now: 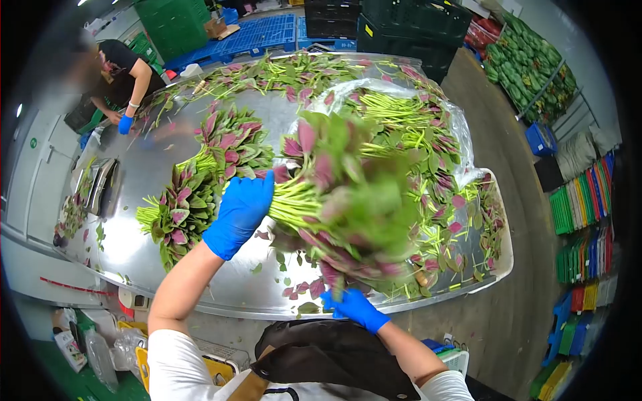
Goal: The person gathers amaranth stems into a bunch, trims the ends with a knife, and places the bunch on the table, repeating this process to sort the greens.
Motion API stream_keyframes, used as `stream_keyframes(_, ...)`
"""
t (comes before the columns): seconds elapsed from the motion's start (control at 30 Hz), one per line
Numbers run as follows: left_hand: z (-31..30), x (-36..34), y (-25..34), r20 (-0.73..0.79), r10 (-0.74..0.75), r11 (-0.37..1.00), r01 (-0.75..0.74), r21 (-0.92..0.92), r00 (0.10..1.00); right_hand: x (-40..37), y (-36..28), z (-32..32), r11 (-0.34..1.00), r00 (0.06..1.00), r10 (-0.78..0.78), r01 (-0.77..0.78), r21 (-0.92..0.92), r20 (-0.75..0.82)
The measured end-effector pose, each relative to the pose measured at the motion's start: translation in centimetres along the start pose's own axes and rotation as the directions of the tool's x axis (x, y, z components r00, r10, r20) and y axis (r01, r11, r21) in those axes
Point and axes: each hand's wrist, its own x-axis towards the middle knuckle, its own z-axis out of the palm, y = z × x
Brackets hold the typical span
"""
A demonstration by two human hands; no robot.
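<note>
My left hand [244, 208], in a blue glove, is wrapped round the pale green stems of a bunch of red amaranth [361, 207]. The green and purple leaves point right and are smeared by motion. Below the leaves, near the table's front edge, is my right hand [356, 310], also gloved in blue. Its fingers are bent together at the tip of a hanging leaf; what lies between them is too blurred to make out. Left of the held bunch, two tidy bunches [234, 144] [180, 214] of amaranth lie on the metal table [144, 177].
A pile of amaranth [394, 110] lies on clear plastic film [463, 134] at the right. Loose leaves and stems [267, 72] are strewn along the far side. A white tub [503, 214] stands at the right end. Another person [130, 73] works at the far left corner.
</note>
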Motion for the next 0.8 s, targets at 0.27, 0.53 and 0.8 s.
stream_keyframes(0.27,0.0,-2.9,-2.9,0.024,0.165,0.985,-0.166,0.04,0.986,-5.3,-13.6,-8.1,0.995,0.993,0.076,-0.069,-0.076,0.09)
stream_keyframes(0.53,0.0,-4.6,-3.3,-0.045,0.237,0.971,-0.238,-0.03,0.971,-2.8,-24.5,-2.4,0.801,0.7,-0.598,0.521,-0.293,-0.39)
stream_keyframes(0.8,0.5,-5.8,-6.2,-0.035,0.229,0.972,-0.23,-0.046,0.973,4.1,-22.9,1.0,0.512,0.496,-0.823,0.434,-0.741,-0.278)
